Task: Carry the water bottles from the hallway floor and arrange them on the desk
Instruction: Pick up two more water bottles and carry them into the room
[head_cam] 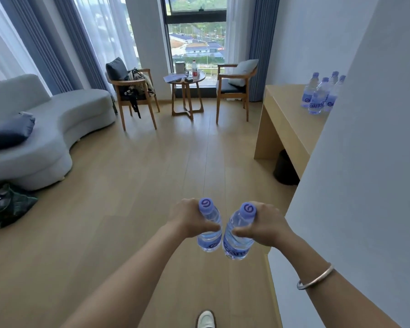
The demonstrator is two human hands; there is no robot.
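Observation:
My left hand [187, 217] grips one clear water bottle [210, 235] with a purple cap, held upright in front of me. A second, matching bottle [237, 242] is gripped by my right hand [265, 227], and its base tilts slightly toward the first. The two bottles hang side by side above the wooden floor, almost touching. Ahead on the right stands the light wooden desk [287, 124]. Several more bottles [320, 95] stand grouped on its far end, partly hidden by the white wall.
A white wall corner [355, 185] juts in close on my right. A dark bin [285, 168] sits under the desk. A grey sofa [47, 138] lines the left, with a dark bag [7, 202] beside it. Two armchairs and a small round table [186, 79] stand by the window.

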